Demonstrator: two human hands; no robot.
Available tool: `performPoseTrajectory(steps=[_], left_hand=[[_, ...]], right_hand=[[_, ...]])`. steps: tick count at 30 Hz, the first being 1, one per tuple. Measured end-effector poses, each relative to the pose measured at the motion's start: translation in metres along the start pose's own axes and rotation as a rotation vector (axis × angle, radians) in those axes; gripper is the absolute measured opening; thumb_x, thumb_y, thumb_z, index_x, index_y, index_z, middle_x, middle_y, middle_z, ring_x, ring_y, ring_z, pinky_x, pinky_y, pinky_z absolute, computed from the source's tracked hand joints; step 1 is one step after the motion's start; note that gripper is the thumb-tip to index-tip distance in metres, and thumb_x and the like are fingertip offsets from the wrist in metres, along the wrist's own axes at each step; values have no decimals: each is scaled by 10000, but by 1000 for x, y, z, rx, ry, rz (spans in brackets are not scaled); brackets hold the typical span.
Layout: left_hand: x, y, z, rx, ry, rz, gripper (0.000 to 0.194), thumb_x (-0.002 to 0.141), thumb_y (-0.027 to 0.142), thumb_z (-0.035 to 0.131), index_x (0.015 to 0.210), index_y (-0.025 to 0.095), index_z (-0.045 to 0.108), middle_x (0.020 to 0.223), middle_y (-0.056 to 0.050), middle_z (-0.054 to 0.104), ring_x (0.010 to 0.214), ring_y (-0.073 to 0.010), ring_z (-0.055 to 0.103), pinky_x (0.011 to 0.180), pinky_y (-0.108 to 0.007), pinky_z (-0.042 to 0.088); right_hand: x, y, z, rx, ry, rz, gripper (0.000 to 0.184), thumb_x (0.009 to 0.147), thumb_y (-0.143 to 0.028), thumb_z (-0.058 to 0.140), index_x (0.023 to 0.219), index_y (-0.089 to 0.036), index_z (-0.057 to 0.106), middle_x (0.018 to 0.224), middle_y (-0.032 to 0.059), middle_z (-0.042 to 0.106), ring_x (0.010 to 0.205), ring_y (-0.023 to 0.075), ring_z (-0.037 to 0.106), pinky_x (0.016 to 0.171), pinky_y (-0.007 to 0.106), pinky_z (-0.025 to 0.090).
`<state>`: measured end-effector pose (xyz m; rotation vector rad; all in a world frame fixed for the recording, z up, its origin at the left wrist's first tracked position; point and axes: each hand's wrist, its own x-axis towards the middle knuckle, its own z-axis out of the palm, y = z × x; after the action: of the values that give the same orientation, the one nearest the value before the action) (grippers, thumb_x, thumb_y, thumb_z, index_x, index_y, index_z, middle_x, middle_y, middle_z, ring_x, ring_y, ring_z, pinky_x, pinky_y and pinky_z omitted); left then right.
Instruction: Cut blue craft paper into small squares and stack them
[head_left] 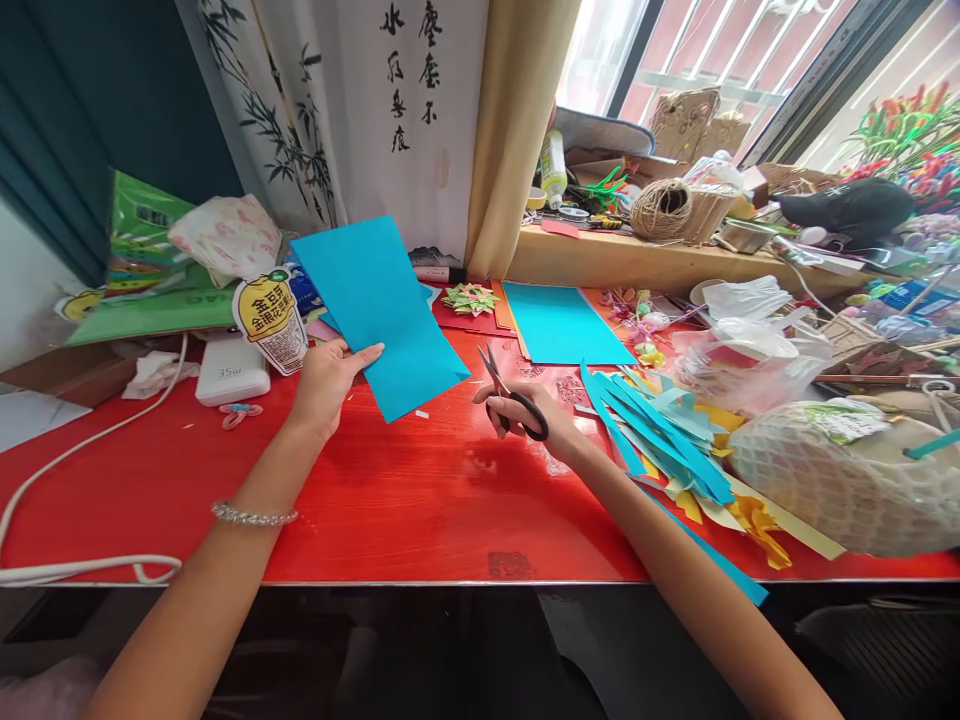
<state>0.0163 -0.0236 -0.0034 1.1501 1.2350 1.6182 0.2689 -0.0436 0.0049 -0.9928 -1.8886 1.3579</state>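
"So, where's the blue sheet?"
"Over the red table, back from its front edge, left hand pinching it (thumb on top), long axis slanting toward the scissors."
"Those?"
"Held in the right hand, just beside the sheet's right corner."

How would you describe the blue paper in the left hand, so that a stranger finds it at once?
Start at the red table and find the left hand, beyond a silvery bracelet. Its thumb lies on the blue paper. Unlike the blue sheet and blue strips lying to its right, this piece is held up.
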Motion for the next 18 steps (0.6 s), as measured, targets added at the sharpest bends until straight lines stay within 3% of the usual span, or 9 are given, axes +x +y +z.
performPoseTrajectory(steps=[5,18], left_hand=[[-1,6,0,-62,26,46,283,595,244,736,866,190,673,1045,-44,672,1000,-244,599,889,-401,483],[-5,8,3,81,78,187,193,612,298,719,781,222,665,938,-9,683,980,-236,583,851,-341,491]], right_hand=[[1,9,-1,-59,-30,72,425,798,-527,451,624,-145,513,564,-2,519,469,67,377,443,225,251],[-2,13,13,-134,-105,113,465,771,-586,458,678,-147,582,579,1,564,482,76,422,474,222,302]])
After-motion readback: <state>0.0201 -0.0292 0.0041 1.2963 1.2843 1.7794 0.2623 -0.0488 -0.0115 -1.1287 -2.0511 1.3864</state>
